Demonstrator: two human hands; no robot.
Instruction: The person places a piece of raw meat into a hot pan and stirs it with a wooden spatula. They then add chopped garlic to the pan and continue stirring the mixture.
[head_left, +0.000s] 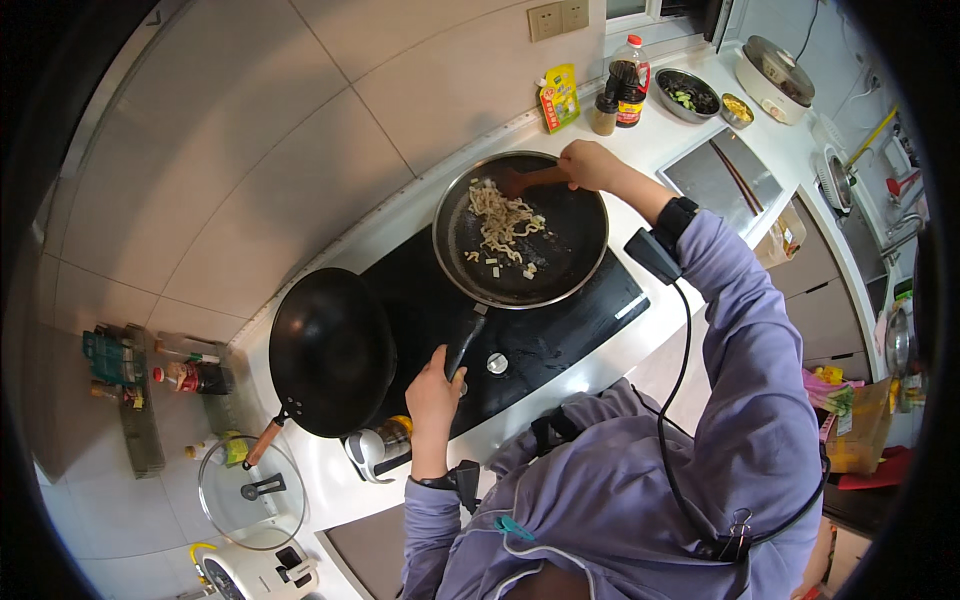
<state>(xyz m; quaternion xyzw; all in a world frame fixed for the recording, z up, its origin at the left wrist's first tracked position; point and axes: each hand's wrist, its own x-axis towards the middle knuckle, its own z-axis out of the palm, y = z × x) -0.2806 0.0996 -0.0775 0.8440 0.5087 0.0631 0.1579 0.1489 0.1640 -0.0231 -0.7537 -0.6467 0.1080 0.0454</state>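
A dark frying pan (570, 247) with a metal rim sits on the black stove top (540, 352). Pale strips of food that look like sliced meat (497, 217) lie in its left half, with small white chopped pieces (529, 271) around them. My left hand (437, 386) grips the pan's black handle (468, 341). In my right hand (587, 166) is a brown wooden spatula (541, 178), held over the far side of the pan. The spatula's blade rests close to the upper edge of the meat strips.
An empty black wok (330, 352) stands left of the pan, beside a glass lid (217, 495). Along the wall are a yellow seasoning pouch (560, 97), a sauce bottle (631, 82) and a bowl of dark food (688, 96). Chopsticks (736, 178) lie on a board (705, 169).
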